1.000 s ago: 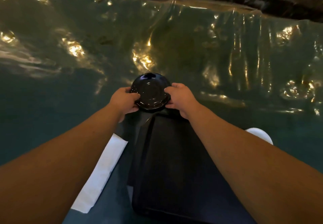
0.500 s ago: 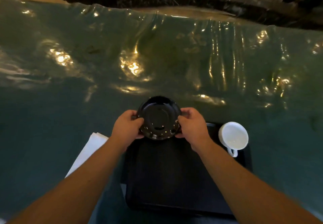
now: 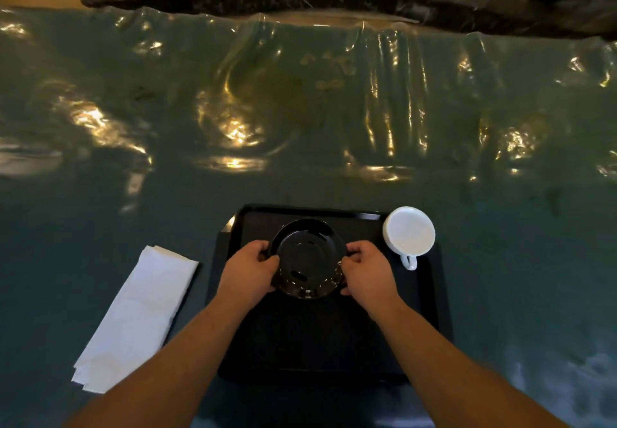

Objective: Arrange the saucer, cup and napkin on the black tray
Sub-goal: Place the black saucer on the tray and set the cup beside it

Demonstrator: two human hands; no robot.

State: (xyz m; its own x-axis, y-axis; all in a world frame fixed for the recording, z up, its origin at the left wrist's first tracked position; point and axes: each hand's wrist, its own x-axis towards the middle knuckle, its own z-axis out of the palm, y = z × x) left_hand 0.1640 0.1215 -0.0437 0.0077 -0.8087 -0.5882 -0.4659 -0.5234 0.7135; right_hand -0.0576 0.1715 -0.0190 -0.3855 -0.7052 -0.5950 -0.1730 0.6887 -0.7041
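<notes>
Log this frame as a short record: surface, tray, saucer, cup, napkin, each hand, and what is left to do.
surface: table under a shiny plastic cover
tray: black tray, in front of the person
saucer: black saucer, over the tray's far half; contact with the tray unclear
cup: white cup, at the tray's far right corner, handle toward the person
napkin: white folded napkin, on the table left of the tray
left hand: left hand grips the saucer's left rim
right hand: right hand grips its right rim
remaining: napkin not yet on the tray
</notes>
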